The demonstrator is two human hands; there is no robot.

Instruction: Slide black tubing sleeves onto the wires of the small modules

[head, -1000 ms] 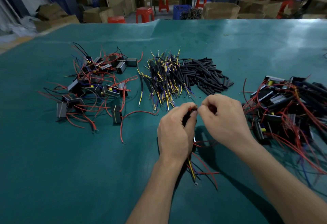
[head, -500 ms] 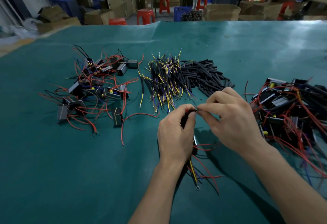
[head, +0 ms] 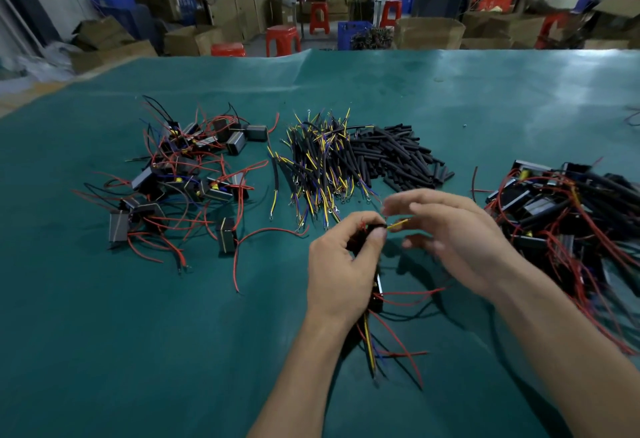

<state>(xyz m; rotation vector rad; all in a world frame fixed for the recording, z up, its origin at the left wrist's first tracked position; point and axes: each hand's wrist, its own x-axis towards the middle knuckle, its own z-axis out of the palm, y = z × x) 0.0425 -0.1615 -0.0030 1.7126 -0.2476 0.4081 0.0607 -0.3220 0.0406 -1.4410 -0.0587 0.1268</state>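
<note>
Since the earlier frame the right hand has pulled back from the left hand, toward 3 o'clock, its fingers now spread; a short yellow wire is exposed between the two hands. Right hand is motion-blurred; cannot tell whether its fingers pinch the wire end or merely touch it.

Left hand: fingers curled, grasping a black sleeve at the fingertips, with a module under the palm. Red, yellow and blue leads trail from below the wrist toward 6 o'clock.

On the green desk:
- 10 o'clock of the hands: heap of modules with red wires.
- 12 o'clock: bundle of yellow and blue wires partly in black sleeving.
- Just beside it, toward 1 o'clock: pile of loose black sleeves, touching the bundle.
- 3 o'clock: second heap of modules, red wires and black tubing tangled.

Beyond the desk's far edge: cardboard boxes, red stools, blurred.
</note>
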